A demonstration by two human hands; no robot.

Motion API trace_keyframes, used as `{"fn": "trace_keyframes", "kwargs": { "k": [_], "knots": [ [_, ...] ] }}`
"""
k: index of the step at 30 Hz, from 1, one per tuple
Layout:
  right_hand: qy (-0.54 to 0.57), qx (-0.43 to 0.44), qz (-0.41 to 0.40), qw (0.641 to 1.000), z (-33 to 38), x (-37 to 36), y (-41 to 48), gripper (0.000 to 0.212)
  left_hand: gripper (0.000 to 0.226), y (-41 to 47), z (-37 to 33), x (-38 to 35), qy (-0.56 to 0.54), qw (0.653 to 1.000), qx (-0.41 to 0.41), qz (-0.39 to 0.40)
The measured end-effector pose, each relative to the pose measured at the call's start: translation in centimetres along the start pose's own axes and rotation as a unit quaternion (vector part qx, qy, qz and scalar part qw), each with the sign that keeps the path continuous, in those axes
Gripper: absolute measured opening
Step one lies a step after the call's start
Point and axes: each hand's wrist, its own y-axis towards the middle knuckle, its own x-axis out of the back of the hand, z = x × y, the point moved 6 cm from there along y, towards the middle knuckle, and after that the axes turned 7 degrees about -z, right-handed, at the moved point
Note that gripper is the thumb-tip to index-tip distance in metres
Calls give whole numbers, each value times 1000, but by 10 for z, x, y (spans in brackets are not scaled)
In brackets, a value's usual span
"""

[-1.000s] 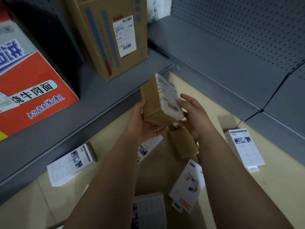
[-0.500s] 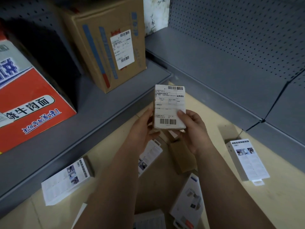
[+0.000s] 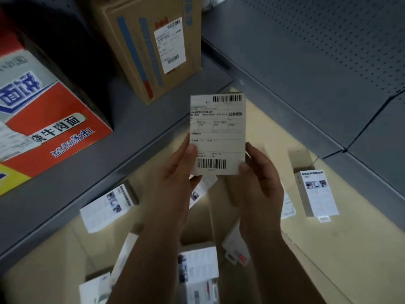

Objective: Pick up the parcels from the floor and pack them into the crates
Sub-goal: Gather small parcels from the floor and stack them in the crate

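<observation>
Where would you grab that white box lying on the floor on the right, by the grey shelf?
Across its two long sides, coming down from above. The white box lies flat on the floor, printed face up, long and narrow, so a single grasp can probably span its width. The hang tab at its near end looks flimsy.

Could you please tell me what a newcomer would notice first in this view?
First, the small parcel with its white barcode label, held up mid-frame by the left hand and right hand at its lower edges. Next, the bright red carton on the grey shelf at left, then the white boxes scattered on the floor below.
</observation>
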Motion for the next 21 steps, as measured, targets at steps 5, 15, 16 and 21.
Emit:
{"fn": "trace_keyframes", "kwargs": {
  "k": [5, 15, 16, 21],
  "knots": [
    [-20, 53, -29, 998, 56, -13, -41, 26, 46, -45, -55, 0, 13, 1000, -8, 5],
    [-62, 65, -49, 995, 231, -70, -139, 22, 36, -180, -249, -14, 103, 988, -113, -15],
    [-57, 65, -47, 995, 249, -80, -149, 23, 36, -194, -276, -15, 109, 985, -131, -11],
    [-26, 75, -20, 997, 332, -140, -198, 29, 37, -248, -382, -3, -2, 993, -108, -49]
  ]
}}
